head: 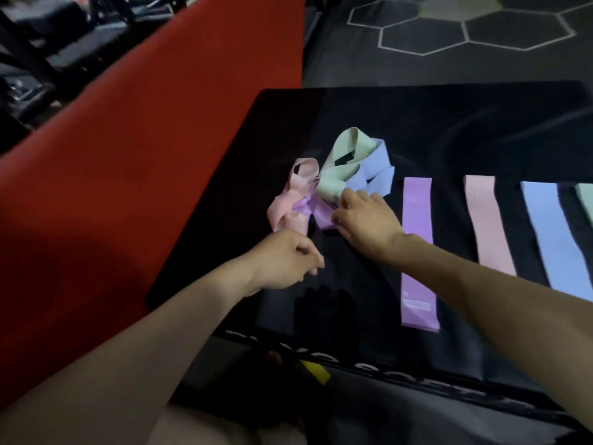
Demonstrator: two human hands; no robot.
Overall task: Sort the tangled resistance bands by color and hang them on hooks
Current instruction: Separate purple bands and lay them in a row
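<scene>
body: 2 bare forearms | left hand (285,261) & right hand (365,220) no gloves | no sleeves, rings, watch visible

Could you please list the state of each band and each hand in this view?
Tangle: pink, green, blue and purple bands knotted together on the black mat.
Purple band: flat, separated.
Pink band: flat, separated.
Blue band: flat, separated.
Green band: at the frame edge, mostly cut off.
Right hand: fingers on the tangle's purple strip; grip unclear.
Left hand: loosely curled, holding nothing.
</scene>
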